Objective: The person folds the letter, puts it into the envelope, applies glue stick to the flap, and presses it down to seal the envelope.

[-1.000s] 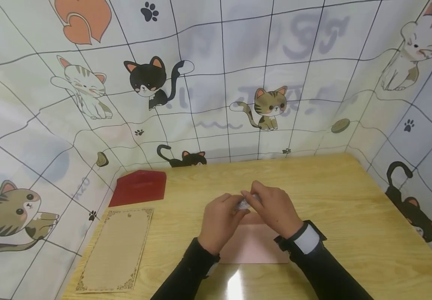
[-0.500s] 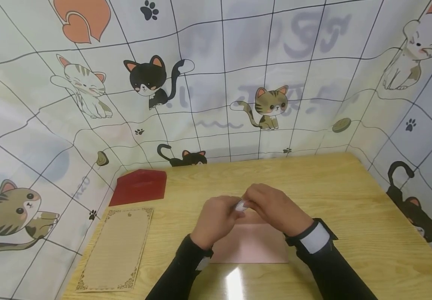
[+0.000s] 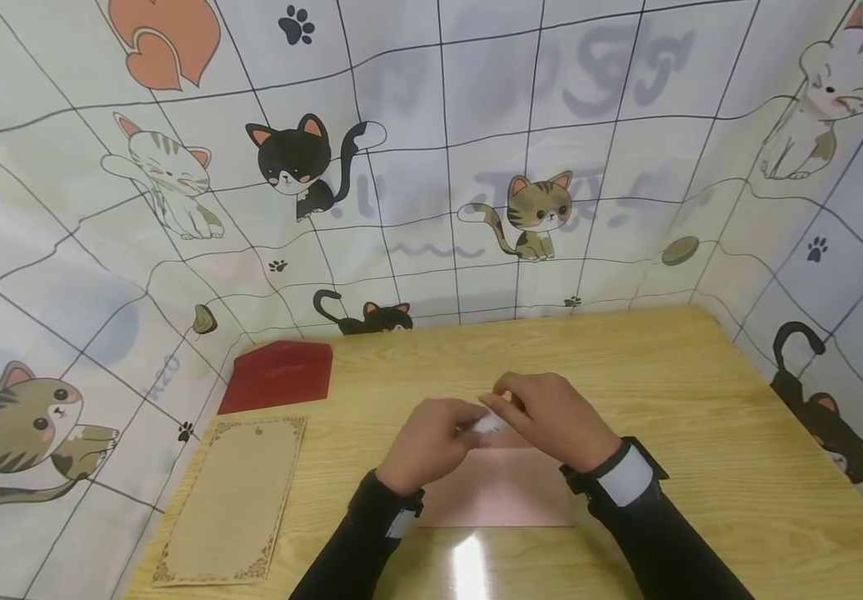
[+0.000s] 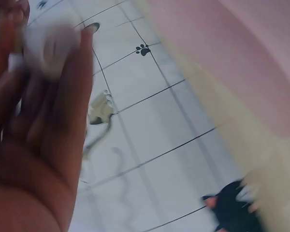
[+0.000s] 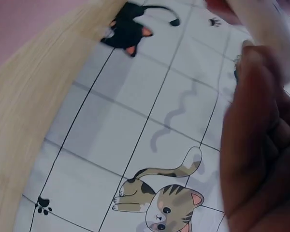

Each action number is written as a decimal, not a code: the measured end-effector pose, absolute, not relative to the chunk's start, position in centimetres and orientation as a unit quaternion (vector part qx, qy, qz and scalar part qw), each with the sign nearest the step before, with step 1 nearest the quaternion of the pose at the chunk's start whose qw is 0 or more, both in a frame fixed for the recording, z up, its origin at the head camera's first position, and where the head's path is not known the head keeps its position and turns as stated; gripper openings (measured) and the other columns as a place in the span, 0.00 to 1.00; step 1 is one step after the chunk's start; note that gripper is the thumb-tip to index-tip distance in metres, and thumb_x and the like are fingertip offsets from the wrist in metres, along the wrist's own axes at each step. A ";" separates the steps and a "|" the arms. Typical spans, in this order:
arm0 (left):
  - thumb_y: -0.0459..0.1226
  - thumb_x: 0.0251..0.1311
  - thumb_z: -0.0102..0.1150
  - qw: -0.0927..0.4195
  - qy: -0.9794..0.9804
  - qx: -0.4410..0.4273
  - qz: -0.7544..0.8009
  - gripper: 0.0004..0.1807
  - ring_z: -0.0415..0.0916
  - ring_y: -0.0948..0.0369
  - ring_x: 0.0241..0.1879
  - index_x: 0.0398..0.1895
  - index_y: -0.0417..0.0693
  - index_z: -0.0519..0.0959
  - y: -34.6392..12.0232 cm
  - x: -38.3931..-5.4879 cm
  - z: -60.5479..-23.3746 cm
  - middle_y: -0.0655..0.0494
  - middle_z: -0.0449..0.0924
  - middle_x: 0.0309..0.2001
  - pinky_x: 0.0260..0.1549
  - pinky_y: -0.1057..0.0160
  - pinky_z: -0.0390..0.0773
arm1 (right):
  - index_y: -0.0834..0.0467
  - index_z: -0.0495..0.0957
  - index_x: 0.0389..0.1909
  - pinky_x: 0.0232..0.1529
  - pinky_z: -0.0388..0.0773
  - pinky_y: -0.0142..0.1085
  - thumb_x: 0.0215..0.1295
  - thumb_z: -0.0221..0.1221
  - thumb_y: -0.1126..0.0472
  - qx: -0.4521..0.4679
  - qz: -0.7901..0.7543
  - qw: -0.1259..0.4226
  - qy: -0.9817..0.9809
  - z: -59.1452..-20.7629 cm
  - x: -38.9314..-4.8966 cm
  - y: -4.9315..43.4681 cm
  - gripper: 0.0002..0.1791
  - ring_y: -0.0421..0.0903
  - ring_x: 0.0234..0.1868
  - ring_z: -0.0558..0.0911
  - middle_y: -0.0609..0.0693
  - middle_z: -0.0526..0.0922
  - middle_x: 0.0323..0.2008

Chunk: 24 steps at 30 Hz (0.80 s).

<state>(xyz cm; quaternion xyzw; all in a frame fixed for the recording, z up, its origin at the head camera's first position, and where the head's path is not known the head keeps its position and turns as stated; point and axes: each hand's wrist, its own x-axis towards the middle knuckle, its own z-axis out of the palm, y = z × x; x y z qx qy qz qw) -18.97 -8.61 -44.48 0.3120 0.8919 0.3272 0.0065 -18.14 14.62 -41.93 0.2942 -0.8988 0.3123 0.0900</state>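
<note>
Over the pink envelope (image 3: 499,492), both hands work on a small white tube (image 3: 488,423). My left hand (image 3: 427,446) grips the tube's body between thumb and fingers. My right hand (image 3: 555,421) has its thumb and curled fingers around the tube's far end. The rounded white tube (image 4: 50,48) is blurred at the left fingertips in the left wrist view. From the right wrist, the pale tube (image 5: 268,29) shows beside the bent fingers. Much of it is hidden by the hands. The envelope lies flat on the table, its upper part a darker pink.
A red envelope (image 3: 281,377) lies at the table's back left corner. In front of it is a tan letter sheet (image 3: 232,500) with an ornate border. Cat-patterned cloth (image 3: 416,167) walls the wooden table (image 3: 739,500) at the back and sides.
Both hands have shifted slightly nearer the front edge, with the right hand also a little to the right. Their fingers have changed position on the tube, leaving more of its white body in sight.
</note>
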 end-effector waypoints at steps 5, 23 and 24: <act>0.48 0.64 0.85 -0.223 0.912 0.289 0.185 0.19 0.89 0.64 0.31 0.54 0.52 0.92 -6.9 -17.7 -44.9 0.58 0.95 0.38 0.29 0.65 0.86 | 0.52 0.82 0.30 0.29 0.69 0.30 0.87 0.62 0.51 0.208 0.307 0.090 -0.924 -41.9 -18.3 13.7 0.20 0.35 0.22 0.69 0.40 0.74 0.19; 0.42 0.71 0.79 -0.061 0.881 0.336 0.327 0.09 0.64 0.71 0.23 0.50 0.52 0.94 -8.4 -18.8 -43.3 0.65 0.74 0.22 0.29 0.74 0.64 | 0.51 0.89 0.51 0.44 0.86 0.34 0.83 0.67 0.58 0.357 0.292 0.097 -0.882 -41.6 -18.8 14.9 0.05 0.33 0.39 0.85 0.43 0.94 0.44; 0.42 0.73 0.78 -0.016 0.879 0.330 0.343 0.08 0.62 0.71 0.24 0.49 0.52 0.94 -8.8 -19.1 -43.2 0.65 0.72 0.23 0.29 0.73 0.64 | 0.51 0.89 0.52 0.45 0.88 0.35 0.82 0.67 0.60 0.377 0.288 0.103 -0.874 -41.5 -18.8 15.2 0.05 0.34 0.41 0.86 0.43 0.93 0.45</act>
